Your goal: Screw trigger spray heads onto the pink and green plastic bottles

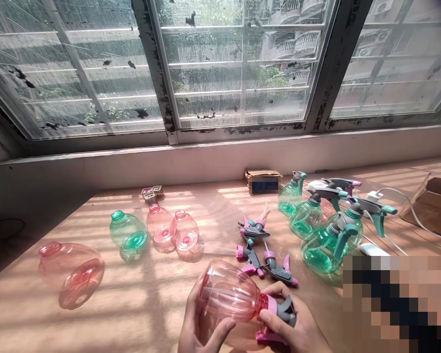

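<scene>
Hands low in centre of view, both busy w/ one pink bottle [230, 294], held on its side just above the counter [132, 314]. Left hand [198, 331] wraps the ribbed body from below, fingers curled round it, thumb across the near side. Right hand [299, 328] is closed on a grey-and-pink trigger head [281, 314] sitting at the bottle's neck. Pink collar meets the neck, but whether the thread has caught or it's only butted up I can't tell, since the fingers cover part of the joint.

Step in hand, as I read it: fitting head to bottle. It calls for the head held square to the neck & the left hand bracing the body vs. the twist.

Round about: loose trigger heads [260, 255] lie just beyond the hands. Green bottles w/ heads on [323, 235] cluster to the right, touching one another. Bare bottles sit to the left: an open green bottle [128, 238], two small pink bottles [172, 230] touching each other, and a lone pink bottle [71, 272] on its side, well apart at far left. Small cardboard box [263, 180] sits near the sill.
</scene>
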`<action>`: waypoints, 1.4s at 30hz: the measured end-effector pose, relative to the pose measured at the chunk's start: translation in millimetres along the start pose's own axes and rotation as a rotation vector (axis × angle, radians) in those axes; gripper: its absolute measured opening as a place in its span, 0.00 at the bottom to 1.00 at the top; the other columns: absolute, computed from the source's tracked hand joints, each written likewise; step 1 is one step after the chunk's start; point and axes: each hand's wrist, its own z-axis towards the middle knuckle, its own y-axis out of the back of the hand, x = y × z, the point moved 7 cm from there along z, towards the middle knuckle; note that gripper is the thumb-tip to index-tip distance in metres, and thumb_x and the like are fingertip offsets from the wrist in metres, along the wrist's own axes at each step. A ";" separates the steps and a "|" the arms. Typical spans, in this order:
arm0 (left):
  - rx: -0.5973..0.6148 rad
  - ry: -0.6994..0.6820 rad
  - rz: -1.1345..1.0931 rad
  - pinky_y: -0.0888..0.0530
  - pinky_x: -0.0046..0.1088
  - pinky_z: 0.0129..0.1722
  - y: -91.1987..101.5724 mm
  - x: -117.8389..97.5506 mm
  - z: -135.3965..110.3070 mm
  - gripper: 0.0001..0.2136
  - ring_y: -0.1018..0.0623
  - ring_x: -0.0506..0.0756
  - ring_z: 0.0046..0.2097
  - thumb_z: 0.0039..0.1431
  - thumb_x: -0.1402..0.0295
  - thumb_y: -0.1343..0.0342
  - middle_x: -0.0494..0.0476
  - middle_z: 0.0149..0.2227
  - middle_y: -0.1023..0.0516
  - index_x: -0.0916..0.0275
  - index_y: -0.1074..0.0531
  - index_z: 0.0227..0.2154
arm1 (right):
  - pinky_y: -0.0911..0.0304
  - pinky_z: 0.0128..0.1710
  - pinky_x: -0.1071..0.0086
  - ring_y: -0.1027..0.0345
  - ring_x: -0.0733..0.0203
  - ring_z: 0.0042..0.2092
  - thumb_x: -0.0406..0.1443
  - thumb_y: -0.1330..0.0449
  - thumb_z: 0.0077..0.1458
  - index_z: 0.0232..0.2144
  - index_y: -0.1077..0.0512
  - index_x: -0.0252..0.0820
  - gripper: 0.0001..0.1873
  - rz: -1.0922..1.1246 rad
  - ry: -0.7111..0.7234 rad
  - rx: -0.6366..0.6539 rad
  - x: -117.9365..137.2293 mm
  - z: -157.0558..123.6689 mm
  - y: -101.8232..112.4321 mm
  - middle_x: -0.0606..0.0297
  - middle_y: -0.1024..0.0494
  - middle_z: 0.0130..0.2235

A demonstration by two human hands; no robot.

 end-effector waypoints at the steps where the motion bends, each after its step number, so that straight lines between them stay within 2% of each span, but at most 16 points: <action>1: 0.001 -0.011 0.019 0.34 0.41 0.67 2.0 1.3 1.4 0.39 0.33 0.69 0.68 0.44 0.55 0.26 0.60 0.66 0.28 0.54 0.31 0.61 | 0.20 0.27 0.63 0.23 0.60 0.25 0.51 0.22 0.41 0.34 0.26 0.43 0.26 0.013 -0.007 -0.013 -0.7 0.3 1.4 0.71 0.21 0.26; 4: -0.009 -0.016 0.056 0.37 0.42 0.69 7.1 5.9 3.2 0.37 0.33 0.69 0.68 0.46 0.56 0.26 0.59 0.66 0.30 0.52 0.30 0.60 | 0.21 0.26 0.66 0.25 0.62 0.25 0.51 0.21 0.39 0.34 0.27 0.43 0.28 0.038 -0.026 -0.040 -2.3 0.6 4.0 0.72 0.22 0.26; 6: 0.008 -0.005 0.044 0.35 0.41 0.67 6.0 7.4 2.1 0.37 0.32 0.68 0.67 0.45 0.56 0.26 0.59 0.66 0.29 0.51 0.30 0.60 | 0.21 0.25 0.66 0.25 0.62 0.24 0.52 0.21 0.38 0.35 0.28 0.43 0.29 0.028 -0.033 -0.039 -2.7 0.1 3.8 0.73 0.22 0.26; 11: -0.014 -0.018 0.016 0.34 0.40 0.66 0.6 2.4 -3.9 0.43 0.33 0.68 0.68 0.41 0.47 0.26 0.61 0.68 0.32 0.52 0.34 0.60 | 0.20 0.28 0.64 0.21 0.59 0.26 0.52 0.23 0.41 0.35 0.28 0.43 0.28 -0.056 -0.045 0.011 -8.8 -0.5 2.0 0.71 0.21 0.27; 14: -0.065 -0.002 0.044 0.35 0.44 0.66 1.3 1.6 -4.5 0.42 0.31 0.70 0.67 0.44 0.44 0.29 0.64 0.64 0.28 0.54 0.36 0.60 | 0.21 0.28 0.64 0.22 0.59 0.25 0.51 0.23 0.43 0.36 0.29 0.42 0.27 -0.092 0.004 0.038 -12.0 1.8 3.5 0.70 0.19 0.25; 17: -0.050 -0.013 0.049 0.35 0.48 0.66 2.2 1.0 -1.3 0.38 0.30 0.71 0.66 0.49 0.47 0.31 0.65 0.63 0.27 0.54 0.34 0.61 | 0.25 0.24 0.68 0.27 0.63 0.21 0.50 0.24 0.45 0.36 0.29 0.42 0.26 -0.098 0.050 0.024 -10.3 4.2 6.2 0.69 0.19 0.21; 20: -0.036 -0.116 0.109 0.45 0.50 0.71 6.5 -3.5 2.5 0.32 0.40 0.72 0.71 0.50 0.53 0.29 0.62 0.70 0.36 0.54 0.27 0.57 | 0.26 0.23 0.67 0.26 0.62 0.20 0.50 0.24 0.46 0.36 0.30 0.44 0.25 -0.027 0.049 0.004 -5.8 4.7 6.3 0.71 0.19 0.21; 22: -0.038 -0.142 0.136 0.47 0.51 0.71 8.7 -2.8 3.1 0.30 0.43 0.72 0.72 0.50 0.55 0.29 0.60 0.71 0.39 0.53 0.26 0.57 | 0.25 0.24 0.67 0.25 0.61 0.21 0.51 0.24 0.46 0.36 0.29 0.43 0.26 0.003 0.041 -0.001 -3.1 4.1 5.2 0.72 0.21 0.20; 25: -0.013 -0.089 0.083 0.39 0.48 0.69 5.3 3.0 0.3 0.37 0.36 0.71 0.70 0.47 0.54 0.27 0.61 0.68 0.33 0.52 0.31 0.61 | 0.25 0.24 0.67 0.26 0.62 0.21 0.50 0.23 0.44 0.36 0.29 0.43 0.26 0.013 0.038 -0.001 -1.4 2.4 3.0 0.73 0.22 0.20; 28: -0.012 -0.059 0.018 0.35 0.46 0.67 0.0 3.1 -3.5 0.43 0.31 0.72 0.66 0.42 0.48 0.27 0.62 0.65 0.29 0.53 0.34 0.61 | 0.23 0.26 0.66 0.26 0.62 0.23 0.49 0.22 0.41 0.35 0.27 0.43 0.26 -0.014 0.032 -0.009 -1.8 0.4 0.9 0.72 0.22 0.24; 31: -0.073 -0.061 0.011 0.31 0.47 0.64 2.6 -0.1 -3.2 0.38 0.29 0.72 0.65 0.47 0.44 0.31 0.65 0.64 0.27 0.56 0.32 0.58 | 0.24 0.25 0.69 0.25 0.61 0.27 0.48 0.20 0.38 0.33 0.25 0.41 0.26 -0.029 0.076 -0.010 1.7 -1.0 -0.8 0.71 0.23 0.26; 33: -0.092 -0.078 0.050 0.32 0.47 0.65 5.6 -1.9 -0.9 0.34 0.30 0.72 0.65 0.50 0.46 0.32 0.65 0.64 0.28 0.56 0.30 0.57 | 0.24 0.24 0.70 0.25 0.61 0.26 0.48 0.20 0.38 0.34 0.25 0.41 0.26 -0.036 0.079 -0.010 2.0 -0.6 0.0 0.71 0.22 0.25; 38: -0.055 -0.109 0.095 0.44 0.45 0.71 8.6 0.2 2.3 0.30 0.37 0.69 0.70 0.52 0.52 0.31 0.59 0.67 0.32 0.53 0.26 0.58 | 0.29 0.22 0.72 0.26 0.63 0.21 0.50 0.22 0.41 0.38 0.28 0.43 0.29 0.022 0.025 -0.051 0.0 0.7 7.1 0.71 0.19 0.21; 42: -0.040 -0.098 0.048 0.40 0.44 0.70 3.2 1.3 -3.1 0.29 0.34 0.68 0.69 0.52 0.52 0.31 0.55 0.67 0.31 0.48 0.26 0.58 | 0.28 0.22 0.72 0.26 0.63 0.21 0.50 0.21 0.41 0.38 0.29 0.44 0.29 0.072 0.039 -0.061 3.1 -1.1 7.3 0.69 0.17 0.23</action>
